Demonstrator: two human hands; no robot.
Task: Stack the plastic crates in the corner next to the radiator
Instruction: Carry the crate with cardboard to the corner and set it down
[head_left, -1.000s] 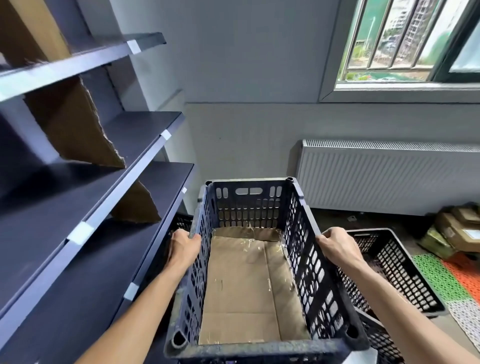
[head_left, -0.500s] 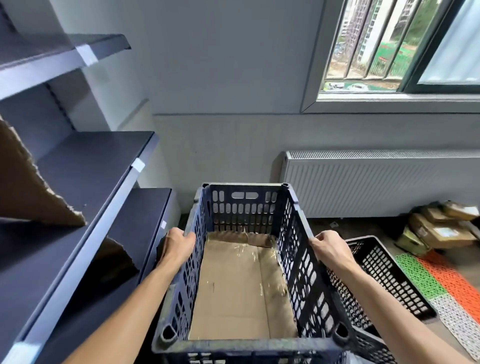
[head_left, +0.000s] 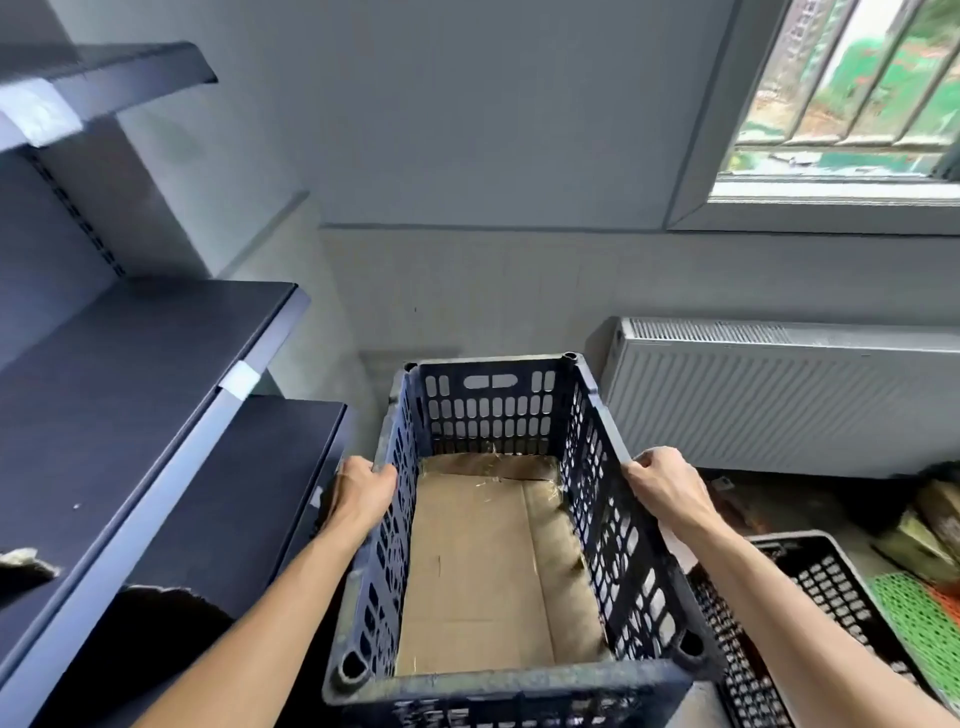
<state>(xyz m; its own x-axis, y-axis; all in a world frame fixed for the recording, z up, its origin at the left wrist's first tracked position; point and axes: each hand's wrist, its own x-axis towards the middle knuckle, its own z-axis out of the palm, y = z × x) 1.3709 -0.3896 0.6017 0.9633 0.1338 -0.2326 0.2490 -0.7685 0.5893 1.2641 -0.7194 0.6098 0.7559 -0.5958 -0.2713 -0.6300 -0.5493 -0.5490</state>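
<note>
I hold a dark blue perforated plastic crate (head_left: 488, 410) in front of me, lined with brown cardboard on its floor. My left hand (head_left: 361, 491) grips the crate's left rim and my right hand (head_left: 662, 486) grips its right rim. The crate's far end points at the corner between the shelving and the white radiator (head_left: 789, 400). A second black crate (head_left: 826, 582) sits on the floor to the lower right, partly hidden behind my right forearm.
Dark metal shelves (head_left: 156, 364) run along the left, with torn cardboard (head_left: 21, 564) at their edge. Cardboard boxes (head_left: 930, 525) and green and orange mats (head_left: 914, 618) lie at the right. A barred window (head_left: 852, 93) sits above the radiator.
The crate and I have moved forward toward the corner; the shelves have slid off to the left and the wall and radiator look closer. Both hands keep their grip.
</note>
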